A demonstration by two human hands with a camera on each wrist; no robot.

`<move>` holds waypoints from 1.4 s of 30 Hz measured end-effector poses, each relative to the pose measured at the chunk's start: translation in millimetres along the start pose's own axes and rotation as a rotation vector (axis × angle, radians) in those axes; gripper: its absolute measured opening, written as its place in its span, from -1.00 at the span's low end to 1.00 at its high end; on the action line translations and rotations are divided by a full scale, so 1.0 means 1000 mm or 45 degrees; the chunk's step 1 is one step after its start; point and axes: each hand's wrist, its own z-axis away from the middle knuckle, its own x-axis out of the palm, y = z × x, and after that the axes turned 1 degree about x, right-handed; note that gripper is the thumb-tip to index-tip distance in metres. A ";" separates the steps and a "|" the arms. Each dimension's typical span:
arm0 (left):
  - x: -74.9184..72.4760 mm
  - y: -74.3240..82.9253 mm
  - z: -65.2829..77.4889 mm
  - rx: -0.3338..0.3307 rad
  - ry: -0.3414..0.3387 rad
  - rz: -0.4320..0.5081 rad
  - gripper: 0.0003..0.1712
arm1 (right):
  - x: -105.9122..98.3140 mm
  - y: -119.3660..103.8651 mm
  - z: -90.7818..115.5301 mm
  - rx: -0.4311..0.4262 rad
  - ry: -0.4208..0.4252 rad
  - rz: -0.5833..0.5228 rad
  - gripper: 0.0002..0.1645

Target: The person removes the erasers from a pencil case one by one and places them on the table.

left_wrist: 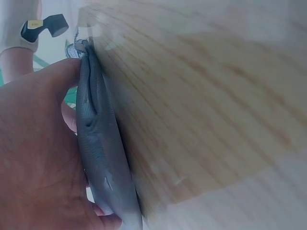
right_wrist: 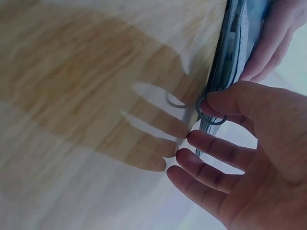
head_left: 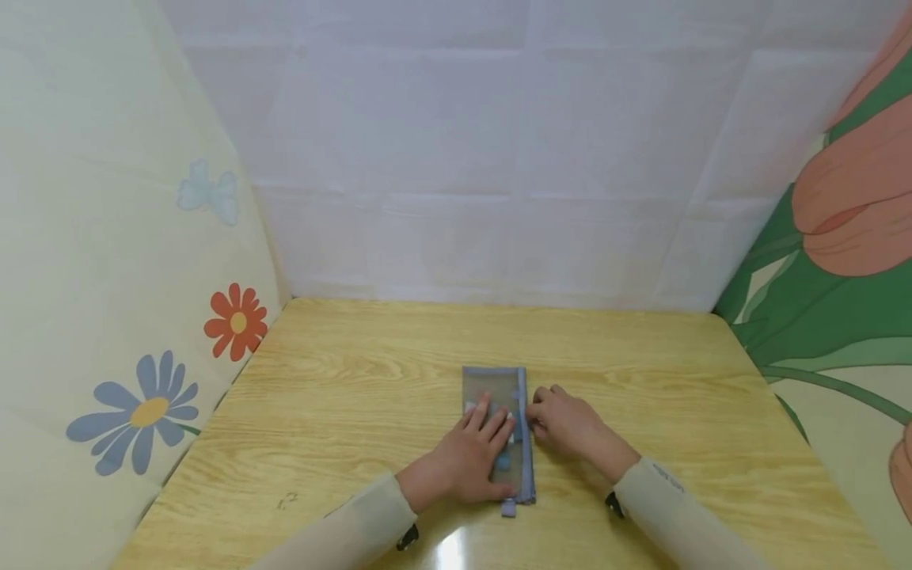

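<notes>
A see-through mesh zip pouch (head_left: 490, 381) with blue-grey edging lies on the table, some small blue and white items showing inside. My left hand (head_left: 465, 461) rests spread over the pouch, its fingers straight and its thumb near the close end. Along the pouch's right side runs the zipper (right_wrist: 232, 57). At that side, my right hand (head_left: 568, 425) pinches the ring-shaped zipper pull (right_wrist: 213, 123) between thumb and index finger. The other fingers of this hand reach out loosely beside it in the right wrist view. A small fabric tab (head_left: 508, 508) sticks out at the close end.
The pouch lies on a wood-grain table (head_left: 356, 356). A white sheet (head_left: 456, 158) hangs behind, with a flower-printed sheet (head_left: 107, 261) at the left and a tulip-printed one (head_left: 848, 317) at the right.
</notes>
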 end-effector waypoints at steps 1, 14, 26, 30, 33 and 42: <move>0.000 0.000 0.000 0.001 0.003 0.001 0.18 | 0.000 0.000 0.000 0.001 0.004 0.000 -0.93; 0.001 0.000 0.000 0.014 0.021 0.010 0.18 | -0.003 0.001 -0.005 0.029 0.000 0.032 -0.92; 0.002 -0.001 0.000 0.022 0.017 0.020 0.18 | -0.002 0.006 -0.014 0.058 -0.019 0.020 -0.90; 0.003 -0.001 -0.001 0.026 0.025 0.016 0.19 | -0.002 0.008 -0.018 0.060 -0.036 0.018 -0.91; 0.004 -0.001 -0.001 0.025 0.023 0.019 0.20 | -0.001 0.011 -0.020 0.058 -0.042 0.022 -0.91; 0.003 -0.002 -0.002 0.018 0.007 -0.021 0.20 | -0.001 0.016 -0.028 0.053 -0.022 0.039 -0.93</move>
